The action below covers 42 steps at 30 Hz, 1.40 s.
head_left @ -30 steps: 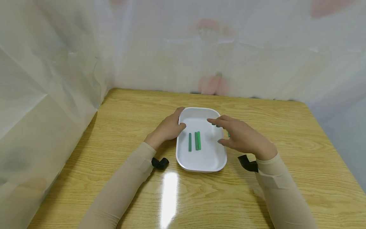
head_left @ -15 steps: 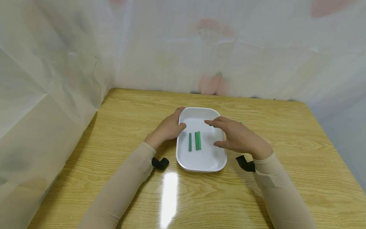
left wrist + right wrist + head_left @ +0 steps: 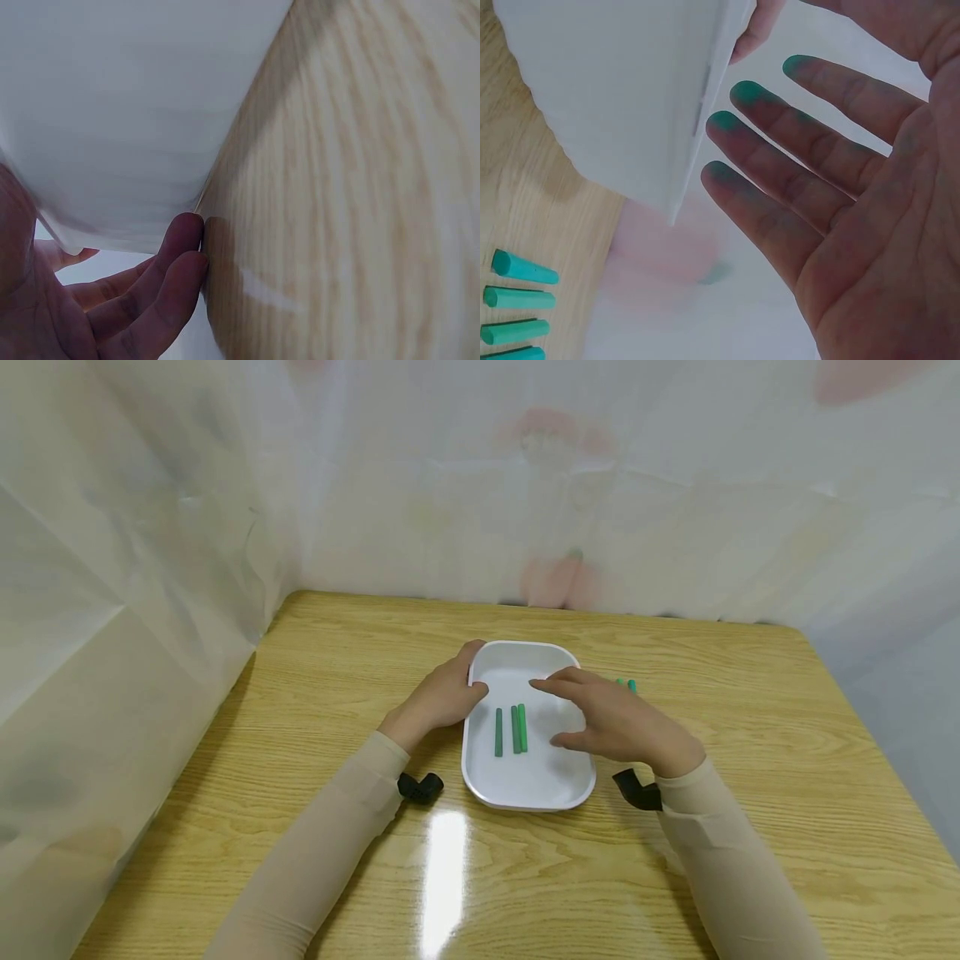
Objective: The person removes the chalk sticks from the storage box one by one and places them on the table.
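Note:
In the head view a white tray [image 3: 528,787] sits mid-table. Three green chalk-like sticks lie lengthwise in it: a dark one [image 3: 498,732], a second dark one [image 3: 515,731] and a brighter one [image 3: 523,728] close beside it. My left hand [image 3: 442,692] grips the tray's left side, thumb over the rim; in the left wrist view its fingers [image 3: 154,304] are outside, low against the tray wall. My right hand [image 3: 618,720] hovers over the tray's right side, fingers apart and holding nothing. Green powder stains its fingertips [image 3: 754,92] in the right wrist view.
Several more green and teal sticks [image 3: 519,298] lie in a row on the wooden table [image 3: 360,652], right of the tray and partly behind my right hand in the head view. A pale patterned sheet [image 3: 420,510] hangs along the table's back and left sides.
My right hand has drifted left and slightly lower in view, farther over the tray, exposing stick ends on the table behind it. Left hand, tray and the sticks in it stay put.

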Available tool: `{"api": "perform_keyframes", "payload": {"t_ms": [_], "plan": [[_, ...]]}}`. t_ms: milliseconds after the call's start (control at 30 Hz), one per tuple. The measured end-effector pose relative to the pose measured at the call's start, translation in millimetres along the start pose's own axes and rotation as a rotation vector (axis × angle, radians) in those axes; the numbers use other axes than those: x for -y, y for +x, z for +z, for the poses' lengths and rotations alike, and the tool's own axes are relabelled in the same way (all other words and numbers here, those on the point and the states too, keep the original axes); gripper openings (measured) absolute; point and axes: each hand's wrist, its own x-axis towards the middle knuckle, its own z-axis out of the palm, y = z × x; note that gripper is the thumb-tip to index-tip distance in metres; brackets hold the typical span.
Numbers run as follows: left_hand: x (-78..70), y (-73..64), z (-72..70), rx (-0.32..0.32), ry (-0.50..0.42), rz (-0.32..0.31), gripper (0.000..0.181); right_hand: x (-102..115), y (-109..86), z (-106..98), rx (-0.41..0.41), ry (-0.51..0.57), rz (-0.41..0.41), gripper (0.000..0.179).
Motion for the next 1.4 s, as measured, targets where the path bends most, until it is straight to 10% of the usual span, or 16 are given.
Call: {"api": "perform_keyframes", "payload": {"t_ms": [1400], "plan": [[1.0,0.5,0.2,0.001,0.006,0.008,0.073,-4.9,14.1,22.4,0.034,0.017,-0.013,0.075]]}}
